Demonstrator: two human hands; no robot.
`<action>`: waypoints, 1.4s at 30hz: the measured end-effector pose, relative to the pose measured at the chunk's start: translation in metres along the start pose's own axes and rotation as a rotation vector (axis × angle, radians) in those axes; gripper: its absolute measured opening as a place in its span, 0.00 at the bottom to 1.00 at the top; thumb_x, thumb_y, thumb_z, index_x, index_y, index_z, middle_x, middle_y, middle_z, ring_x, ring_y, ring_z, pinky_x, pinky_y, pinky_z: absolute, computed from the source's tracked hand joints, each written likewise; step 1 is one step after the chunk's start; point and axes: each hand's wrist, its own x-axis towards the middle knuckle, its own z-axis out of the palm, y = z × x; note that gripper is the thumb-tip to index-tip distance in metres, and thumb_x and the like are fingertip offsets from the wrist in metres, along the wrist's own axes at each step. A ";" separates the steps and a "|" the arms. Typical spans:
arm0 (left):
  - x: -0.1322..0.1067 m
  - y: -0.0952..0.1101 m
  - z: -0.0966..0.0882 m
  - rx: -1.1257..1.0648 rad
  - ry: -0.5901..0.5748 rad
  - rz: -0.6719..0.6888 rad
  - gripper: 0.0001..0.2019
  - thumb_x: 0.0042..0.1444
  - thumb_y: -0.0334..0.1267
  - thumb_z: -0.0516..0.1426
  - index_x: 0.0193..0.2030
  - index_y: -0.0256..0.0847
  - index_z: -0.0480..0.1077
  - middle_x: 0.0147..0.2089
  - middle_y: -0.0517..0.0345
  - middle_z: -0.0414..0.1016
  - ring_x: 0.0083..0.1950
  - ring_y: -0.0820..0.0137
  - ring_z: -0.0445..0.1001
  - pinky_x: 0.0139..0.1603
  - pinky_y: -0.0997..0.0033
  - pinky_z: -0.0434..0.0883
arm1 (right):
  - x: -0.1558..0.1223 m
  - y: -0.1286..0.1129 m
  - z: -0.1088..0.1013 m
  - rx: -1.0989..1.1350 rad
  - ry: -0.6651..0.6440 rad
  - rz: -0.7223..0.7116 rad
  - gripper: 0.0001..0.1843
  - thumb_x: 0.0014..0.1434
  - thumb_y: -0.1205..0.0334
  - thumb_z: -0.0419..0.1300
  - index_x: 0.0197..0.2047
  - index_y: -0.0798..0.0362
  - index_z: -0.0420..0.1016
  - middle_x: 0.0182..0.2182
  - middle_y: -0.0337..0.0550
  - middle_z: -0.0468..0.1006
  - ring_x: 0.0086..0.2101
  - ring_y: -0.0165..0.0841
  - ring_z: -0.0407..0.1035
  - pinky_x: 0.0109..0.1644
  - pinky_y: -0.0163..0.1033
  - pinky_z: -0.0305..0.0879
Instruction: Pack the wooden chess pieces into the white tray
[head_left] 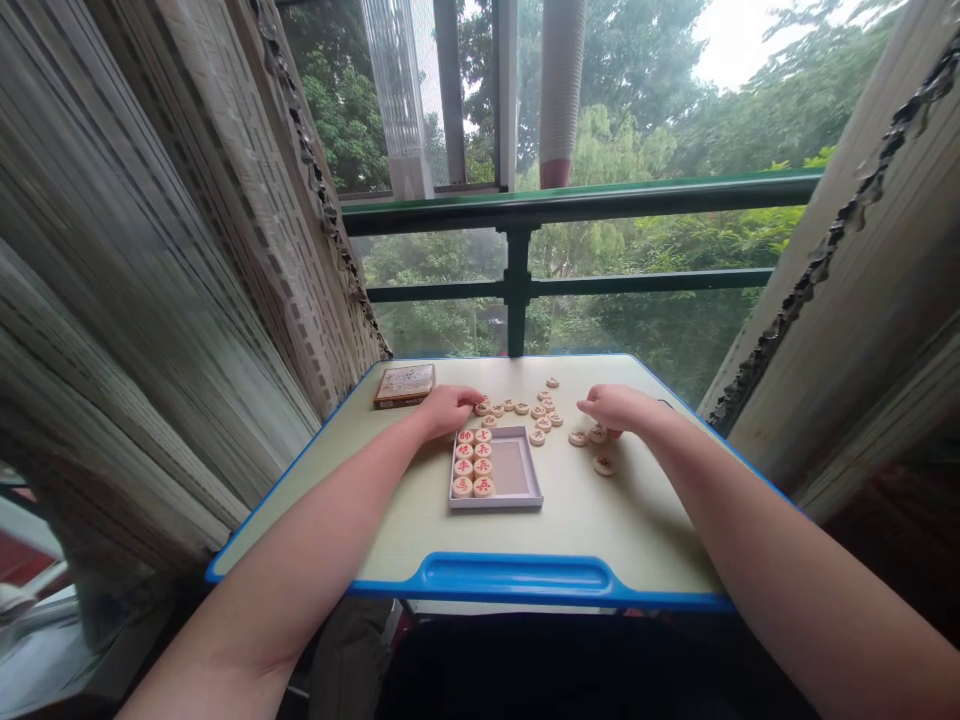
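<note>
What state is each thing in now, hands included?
Tray: open, partly filled
Tray pieces: two columns of four, red characters up
Loose pieces: scattered beyond and right of the tray
Brown-edged box: flat, printed face up
Left hand: fingertips at a loose piece; grip unclear
Right hand: at loose pieces; grip hidden
Curtains: drawn aside

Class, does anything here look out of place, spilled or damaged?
Nothing looks damaged. The loose pieces lie scattered beyond and right of the shallow box, untidy against the two neat columns of red-marked pieces inside it.
</note>
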 end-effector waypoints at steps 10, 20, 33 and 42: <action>0.002 -0.003 0.000 0.015 -0.039 0.006 0.17 0.47 0.30 0.50 0.42 0.39 0.75 0.43 0.59 0.78 0.45 0.69 0.73 0.50 0.73 0.67 | -0.032 0.005 -0.002 0.194 -0.377 -0.136 0.50 0.31 0.59 0.70 0.59 0.47 0.58 0.49 0.51 0.70 0.27 0.34 0.74 0.32 0.39 0.70; 0.002 -0.006 0.002 0.006 -0.034 0.021 0.14 0.46 0.30 0.51 0.36 0.40 0.76 0.42 0.59 0.78 0.45 0.69 0.74 0.50 0.73 0.67 | -0.007 -0.004 0.019 0.223 -0.150 -0.344 0.33 0.45 0.57 0.65 0.56 0.44 0.63 0.47 0.45 0.72 0.25 0.28 0.71 0.34 0.36 0.66; 0.006 -0.005 0.010 -0.084 0.041 0.037 0.09 0.48 0.35 0.57 0.35 0.38 0.75 0.40 0.56 0.78 0.43 0.69 0.74 0.48 0.72 0.68 | 0.011 -0.016 0.036 0.254 0.096 -0.370 0.27 0.52 0.53 0.60 0.55 0.45 0.66 0.48 0.43 0.72 0.18 0.21 0.61 0.22 0.32 0.59; 0.006 -0.007 0.006 -0.126 0.021 -0.022 0.10 0.47 0.34 0.56 0.36 0.38 0.75 0.39 0.56 0.78 0.42 0.69 0.74 0.47 0.71 0.68 | 0.020 -0.009 0.033 0.229 0.327 -0.412 0.22 0.55 0.50 0.54 0.49 0.50 0.73 0.43 0.46 0.72 0.34 0.33 0.69 0.42 0.38 0.64</action>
